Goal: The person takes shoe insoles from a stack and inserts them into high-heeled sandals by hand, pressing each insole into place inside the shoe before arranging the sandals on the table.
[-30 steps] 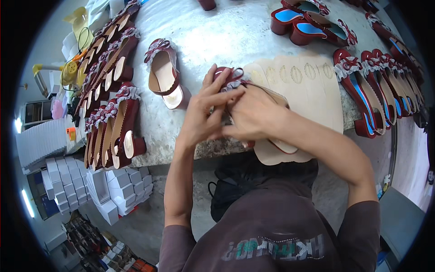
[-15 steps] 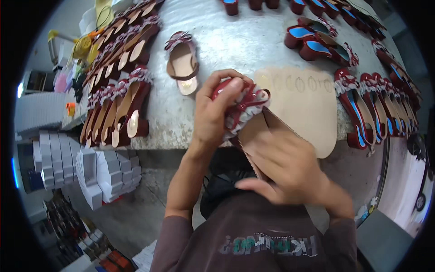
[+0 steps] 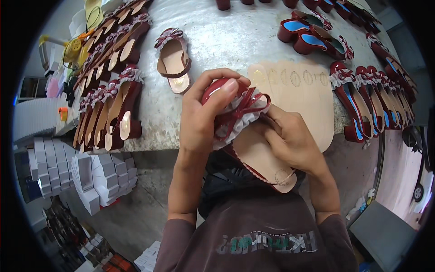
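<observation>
My left hand is closed round the toe of a dark red shoe with a white ruffle and red bow, its thumb lying on the glossy toe. The shoe's heel end points toward me, and a beige insole lies along its inside, its end reaching past the heel. With its fingers inside the shoe by the far edge, my right hand presses on the insole and grips the shoe's side; its fingertips are partly hidden. Just beyond my right hand lies a fanned stack of beige insoles on the table.
On the metal-topped table, a finished-looking shoe stands ahead of my left hand. Rows of similar shoes line the left side. Shoes with blue footbeds stand on the right. White boxes are stacked on the floor at left.
My right hand has slid from above the heel part toward the shoe's middle and now grips its side. The insole's heel end has come into sight. The whole view has shifted slightly.
</observation>
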### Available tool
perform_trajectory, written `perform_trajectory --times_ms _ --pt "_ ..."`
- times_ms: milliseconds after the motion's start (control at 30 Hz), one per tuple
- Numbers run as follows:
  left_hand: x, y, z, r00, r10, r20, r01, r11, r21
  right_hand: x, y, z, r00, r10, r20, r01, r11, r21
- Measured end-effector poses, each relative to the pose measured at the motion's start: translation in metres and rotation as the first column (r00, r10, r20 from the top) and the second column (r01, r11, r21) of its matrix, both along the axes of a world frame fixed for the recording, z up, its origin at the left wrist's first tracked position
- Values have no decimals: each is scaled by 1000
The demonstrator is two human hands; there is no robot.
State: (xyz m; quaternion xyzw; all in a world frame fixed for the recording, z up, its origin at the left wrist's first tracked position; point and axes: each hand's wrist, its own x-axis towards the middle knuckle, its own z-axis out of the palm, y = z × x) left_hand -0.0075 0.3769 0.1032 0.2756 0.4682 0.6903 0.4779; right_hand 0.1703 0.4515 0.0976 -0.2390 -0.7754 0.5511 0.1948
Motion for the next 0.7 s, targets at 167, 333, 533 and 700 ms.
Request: perform_trajectory --times_ms 167,333,533,700 --pt "-21 9 -31 994 100 48 -92 986 -139 5 -9 -3 958 -283 -41 282 914 291" --pt "-29 15 -63 983 178 51 -160 956 -246 -31 -6 -51 957 -281 76 236 901 363" --pt "-25 5 -83 975 213 66 -188 944 -271 -50 -15 -74 893 -416 169 360 889 284" --pt "-26 -1 -92 974 218 66 -196 950 -243 -54 -21 -77 893 -405 194 340 892 298"
